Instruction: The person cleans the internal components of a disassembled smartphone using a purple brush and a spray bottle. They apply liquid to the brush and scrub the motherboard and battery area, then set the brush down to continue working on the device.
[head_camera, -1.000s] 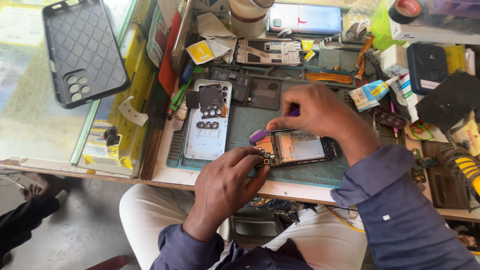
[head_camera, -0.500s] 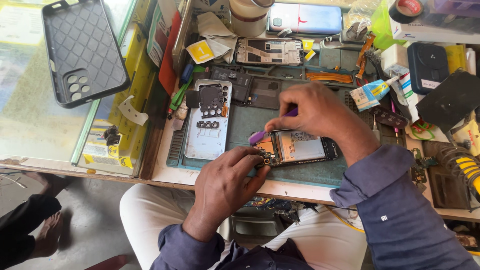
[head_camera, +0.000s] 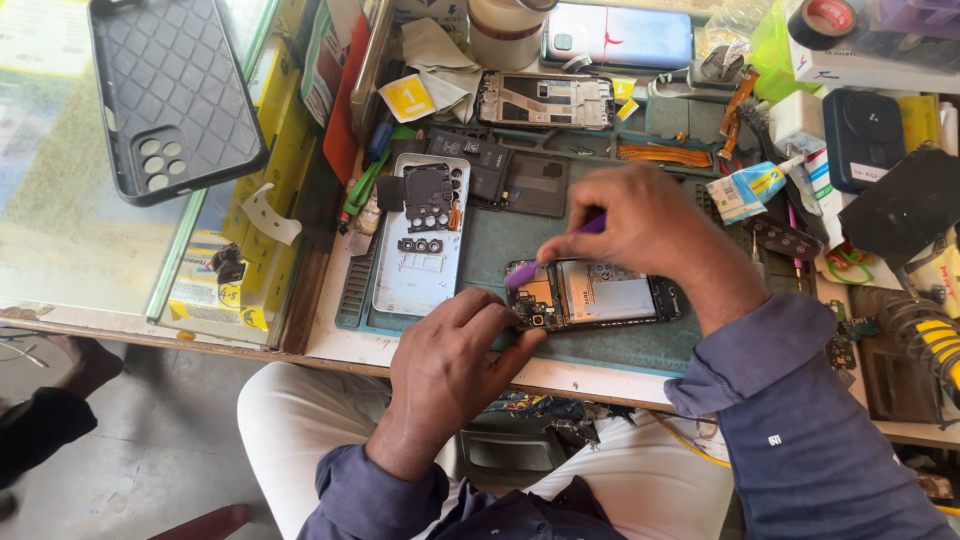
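An opened phone lies flat on the green mat near the front edge of the desk, its long axis running left to right, the circuit-board end toward the person's left. The left hand pinches that board end at its lower corner, fingers curled together. The right hand grips a purple pry tool (its flat tip slanting down-left onto the board). A white back cover lies just left of the phone, lengthwise away from the person. Compared with half a second before, phone and both hands sit much as they did, the tool tip barely shifted.
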